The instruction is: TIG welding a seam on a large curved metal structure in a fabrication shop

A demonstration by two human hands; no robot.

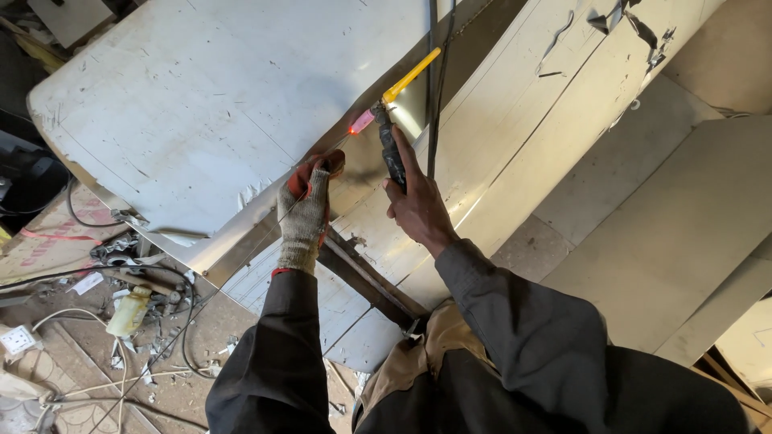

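Right hand [418, 205] gripping torch [392, 149], sheet edge [265, 233] beside

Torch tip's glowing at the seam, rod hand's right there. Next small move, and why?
Probably feed the thin filler rod held by the gloved left hand a touch closer to the glowing tip of the torch in the bare right hand: its end looks just short of the glow on the sheet-metal seam.
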